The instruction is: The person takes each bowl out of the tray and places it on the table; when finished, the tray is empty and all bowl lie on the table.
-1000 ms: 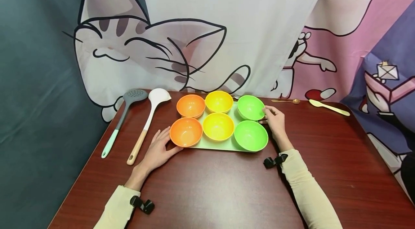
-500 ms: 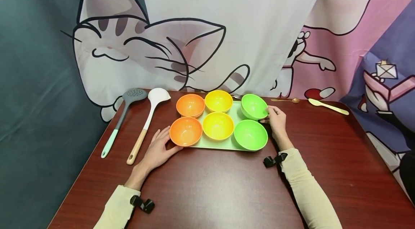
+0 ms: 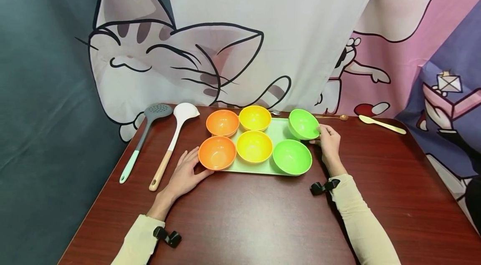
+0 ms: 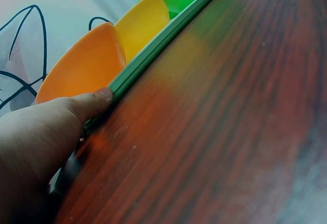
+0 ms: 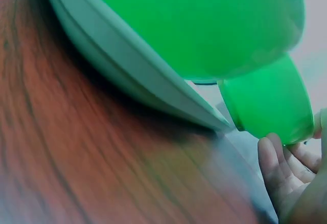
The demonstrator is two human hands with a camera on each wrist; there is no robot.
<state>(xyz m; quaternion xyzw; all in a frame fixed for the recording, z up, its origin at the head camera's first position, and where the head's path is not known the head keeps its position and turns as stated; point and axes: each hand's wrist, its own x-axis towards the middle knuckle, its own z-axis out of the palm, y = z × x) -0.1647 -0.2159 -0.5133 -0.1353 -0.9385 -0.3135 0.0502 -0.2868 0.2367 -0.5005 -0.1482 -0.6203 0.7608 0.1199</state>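
My right hand [image 3: 330, 143] pinches the right side of the far green bowl [image 3: 303, 124], thumb and fingers at its wall. That bowl is tilted and overlaps the tray's far right corner; the right wrist view shows the bowl [image 5: 271, 101] raised at its outer side. The left hand [image 3: 185, 176] holds the near left corner of the pale green tray [image 3: 240, 168]; in the left wrist view its thumb [image 4: 97, 101] presses the tray's edge, other fingers hidden. Beside this hand sits the near orange bowl [image 3: 217, 153]. The near green bowl [image 3: 292, 157] stands on the tray.
Also on the tray are a far orange bowl [image 3: 222, 123] and two yellow bowls [image 3: 254, 147]. A grey slotted turner [image 3: 144, 137] and a white ladle [image 3: 174, 142] lie left. A small golden spoon [image 3: 343, 117] and a yellow knife [image 3: 382, 124] lie at the back right.
My right hand has drawn the far green bowl rightward, away from the far yellow bowl, and it has become more tilted. The left hand stays at the tray's corner.
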